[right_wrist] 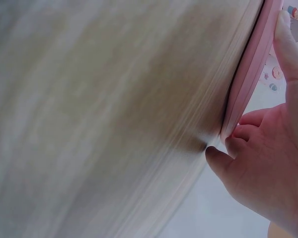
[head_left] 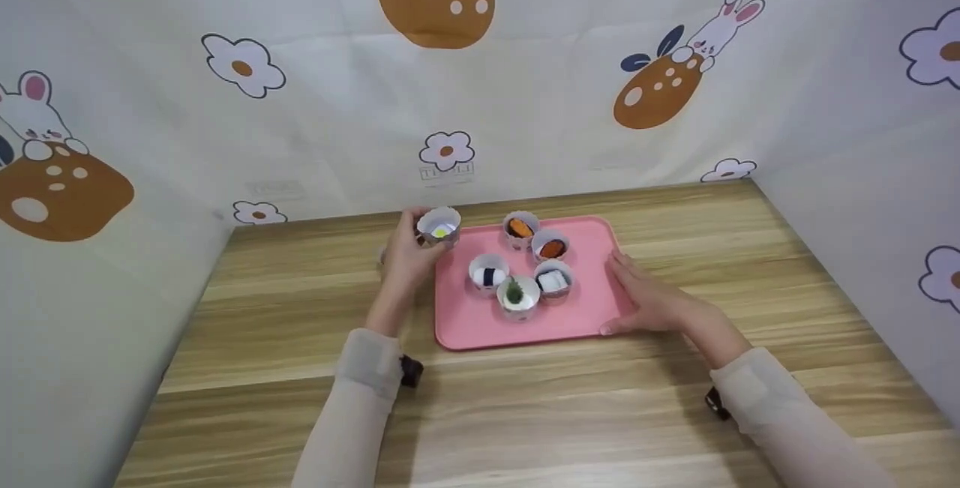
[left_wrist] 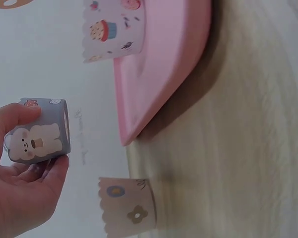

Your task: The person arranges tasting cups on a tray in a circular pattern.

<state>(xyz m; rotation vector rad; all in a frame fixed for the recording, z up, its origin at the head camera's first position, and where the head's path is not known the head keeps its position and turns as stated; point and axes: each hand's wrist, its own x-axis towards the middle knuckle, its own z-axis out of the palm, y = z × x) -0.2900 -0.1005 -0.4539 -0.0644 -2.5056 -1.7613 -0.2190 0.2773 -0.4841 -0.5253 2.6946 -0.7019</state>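
Observation:
My left hand (head_left: 405,259) holds a grey-blue paper baking cup (left_wrist: 39,131) with a bear print, thumb on one side and fingers on the other. Something small and yellow-green shows inside it. It is raised beside the back left corner of a pink tray (head_left: 465,334). My right hand (head_left: 652,297) grips the tray's front right corner, thumb at the front edge and fingers along the right rim. Several paper cups stand on the tray, holding sushi-like pieces: a black-banded white piece (head_left: 490,276), a green-topped one (head_left: 514,291), a white one (head_left: 553,281), an orange one (head_left: 519,229) and a red-orange one (head_left: 553,249).
Another paper cup (left_wrist: 131,206) stands on the wooden table (head_left: 300,353) left of the tray, mostly hidden behind my left hand in the head view. A printed curtain (head_left: 337,113) rises along the table's back edge and down both sides.

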